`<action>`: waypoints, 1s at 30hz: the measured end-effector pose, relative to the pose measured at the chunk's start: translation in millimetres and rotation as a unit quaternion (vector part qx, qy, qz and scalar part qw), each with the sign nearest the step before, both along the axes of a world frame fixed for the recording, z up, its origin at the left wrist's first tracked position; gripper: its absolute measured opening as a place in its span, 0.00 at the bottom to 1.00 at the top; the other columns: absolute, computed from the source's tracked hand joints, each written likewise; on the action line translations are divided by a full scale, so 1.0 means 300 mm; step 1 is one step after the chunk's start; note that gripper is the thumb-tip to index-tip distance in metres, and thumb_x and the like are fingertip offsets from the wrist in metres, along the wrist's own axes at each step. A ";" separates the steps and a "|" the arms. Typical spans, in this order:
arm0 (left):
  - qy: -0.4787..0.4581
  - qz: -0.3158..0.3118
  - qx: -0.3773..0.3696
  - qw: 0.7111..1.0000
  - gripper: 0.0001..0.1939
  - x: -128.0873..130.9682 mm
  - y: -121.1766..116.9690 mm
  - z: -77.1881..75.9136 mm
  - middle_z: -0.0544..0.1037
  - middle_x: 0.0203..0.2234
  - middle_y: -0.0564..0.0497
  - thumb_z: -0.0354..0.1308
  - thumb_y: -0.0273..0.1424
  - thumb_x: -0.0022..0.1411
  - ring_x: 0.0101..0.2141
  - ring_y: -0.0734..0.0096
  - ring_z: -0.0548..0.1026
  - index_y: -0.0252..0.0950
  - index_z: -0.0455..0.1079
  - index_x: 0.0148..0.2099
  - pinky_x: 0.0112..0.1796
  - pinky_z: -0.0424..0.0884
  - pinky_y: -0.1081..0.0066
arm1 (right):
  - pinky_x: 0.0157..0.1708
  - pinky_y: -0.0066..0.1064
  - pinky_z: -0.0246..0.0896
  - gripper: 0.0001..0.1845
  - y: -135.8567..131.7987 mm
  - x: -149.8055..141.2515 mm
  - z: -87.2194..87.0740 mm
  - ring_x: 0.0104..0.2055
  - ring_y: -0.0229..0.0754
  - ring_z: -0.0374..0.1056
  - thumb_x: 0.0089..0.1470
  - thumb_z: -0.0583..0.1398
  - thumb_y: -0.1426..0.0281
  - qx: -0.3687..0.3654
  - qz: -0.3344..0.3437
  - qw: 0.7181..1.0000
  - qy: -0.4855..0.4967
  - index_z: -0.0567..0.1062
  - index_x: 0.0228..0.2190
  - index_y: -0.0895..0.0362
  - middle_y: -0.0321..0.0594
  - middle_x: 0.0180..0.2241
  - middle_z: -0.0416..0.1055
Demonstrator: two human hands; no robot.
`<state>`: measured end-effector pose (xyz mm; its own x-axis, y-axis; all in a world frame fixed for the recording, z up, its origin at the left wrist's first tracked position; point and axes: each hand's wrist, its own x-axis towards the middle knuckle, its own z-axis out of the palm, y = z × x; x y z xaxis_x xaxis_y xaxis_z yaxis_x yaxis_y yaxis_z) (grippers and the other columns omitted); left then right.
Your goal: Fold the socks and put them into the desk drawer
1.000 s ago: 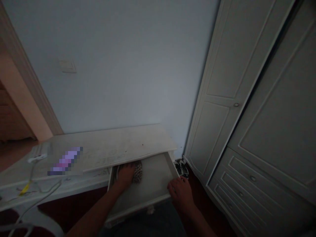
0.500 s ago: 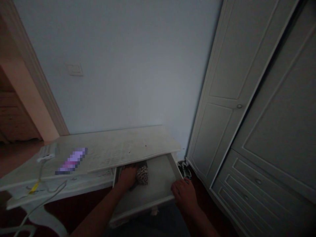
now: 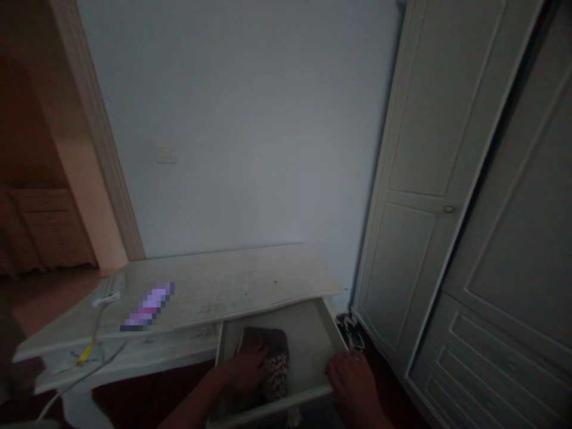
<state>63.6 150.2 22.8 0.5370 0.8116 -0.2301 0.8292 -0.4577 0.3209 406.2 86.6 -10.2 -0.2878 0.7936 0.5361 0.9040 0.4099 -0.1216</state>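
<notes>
A white drawer (image 3: 308, 333) stands pulled out from a white table. In its left part lies a dark folded cloth item with a pale leopard-like pattern (image 3: 277, 374); whether it is a garment or a pouch I cannot tell. My left hand (image 3: 251, 364) reaches into the drawer and lies on top of this item, fingers stretched over it in dim light. My right hand (image 3: 351, 374) is curled over the drawer's right side near the front corner, gripping the edge.
On the white tabletop (image 3: 250, 271) lie a pixelated purple phone-like object (image 3: 149, 307) and a white plug (image 3: 107, 299) with a cable hanging off the front. A grey wardrobe (image 3: 402, 262) stands at the right, with black-and-white shoes (image 3: 351, 330) on the floor beside it.
The view has shifted, so the scene sits lower and further right. More of the patterned item shows, nearer the drawer's front. My left hand now lies flatter on it; my right keeps its hold.
</notes>
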 end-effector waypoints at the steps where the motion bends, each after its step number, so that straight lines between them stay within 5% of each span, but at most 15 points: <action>1: 0.023 0.005 -0.009 1.000 0.40 0.021 -0.006 -0.002 0.51 0.75 0.34 0.47 0.49 0.72 0.74 0.44 0.50 0.31 0.55 0.77 0.71 0.50 0.45 | 0.56 0.40 0.49 0.14 0.002 0.004 -0.005 0.41 0.42 0.75 0.66 0.56 0.75 0.020 0.006 1.000 -0.009 0.79 0.35 0.48 0.31 0.35 0.82; 4: 0.094 0.032 -0.019 0.995 0.51 0.068 -0.010 -0.003 0.32 0.76 0.33 0.49 0.55 0.69 0.75 0.42 0.32 0.29 0.38 0.80 0.71 0.36 0.40 | 0.55 0.40 0.51 0.09 0.004 0.012 -0.009 0.40 0.44 0.74 0.63 0.60 0.73 0.066 0.021 0.997 -0.025 0.79 0.37 0.48 0.32 0.36 0.83; 11: 0.089 -0.019 0.032 0.995 0.73 0.068 0.046 -0.104 0.28 0.76 0.28 0.72 0.49 0.46 0.75 0.39 0.30 0.24 0.33 0.79 0.72 0.33 0.44 | 0.55 0.40 0.50 0.15 -0.001 0.010 0.003 0.39 0.41 0.74 0.66 0.56 0.75 0.038 0.019 0.999 -0.007 0.78 0.34 0.48 0.31 0.34 0.82; 14: 0.088 -0.018 0.045 0.995 0.66 0.047 0.065 -0.113 0.34 0.77 0.34 0.69 0.35 0.47 0.76 0.44 0.38 0.28 0.37 0.80 0.73 0.41 0.50 | 0.56 0.40 0.50 0.12 -0.002 0.020 -0.005 0.40 0.43 0.74 0.64 0.58 0.75 0.040 0.031 0.999 -0.018 0.79 0.37 0.47 0.31 0.35 0.82; 18: 0.094 0.100 0.105 0.985 0.45 0.009 0.097 -0.042 0.51 0.77 0.42 0.51 0.22 0.60 0.75 0.57 0.51 0.34 0.49 0.79 0.73 0.47 0.60 | 0.55 0.39 0.49 0.12 0.003 0.012 -0.008 0.40 0.42 0.75 0.64 0.58 0.76 0.024 0.021 0.999 0.003 0.79 0.35 0.47 0.30 0.35 0.82; 20: 0.097 0.136 0.119 0.979 0.43 0.004 0.105 -0.022 0.52 0.77 0.39 0.49 0.22 0.62 0.75 0.54 0.51 0.30 0.50 0.79 0.72 0.47 0.58 | 0.56 0.39 0.49 0.13 0.006 0.000 -0.009 0.40 0.42 0.75 0.66 0.57 0.76 0.012 0.002 1.000 0.026 0.78 0.34 0.48 0.30 0.33 0.81; 22: 0.106 0.128 0.101 0.981 0.48 0.013 0.099 -0.030 0.50 0.76 0.34 0.58 0.29 0.59 0.75 0.46 0.49 0.26 0.49 0.78 0.72 0.47 0.54 | 0.56 0.40 0.49 0.14 0.007 -0.013 -0.012 0.40 0.42 0.74 0.66 0.57 0.75 0.000 -0.013 0.999 0.046 0.78 0.32 0.49 0.31 0.32 0.81; 26: 0.126 0.054 0.051 0.989 0.74 0.051 0.067 -0.079 0.37 0.77 0.28 0.75 0.42 0.38 0.75 0.33 0.38 0.26 0.40 0.79 0.72 0.42 0.45 | 0.56 0.39 0.48 0.14 0.008 -0.025 -0.021 0.41 0.42 0.74 0.67 0.57 0.75 -0.020 -0.021 0.997 0.069 0.79 0.32 0.49 0.32 0.33 0.81; 30: 0.131 0.046 0.065 0.988 0.70 0.069 0.091 -0.054 0.43 0.77 0.30 0.74 0.38 0.40 0.75 0.37 0.43 0.29 0.43 0.80 0.72 0.43 0.46 | 0.56 0.39 0.48 0.12 0.011 -0.029 -0.021 0.41 0.41 0.74 0.66 0.59 0.74 -0.027 -0.036 0.997 0.064 0.79 0.32 0.49 0.31 0.34 0.82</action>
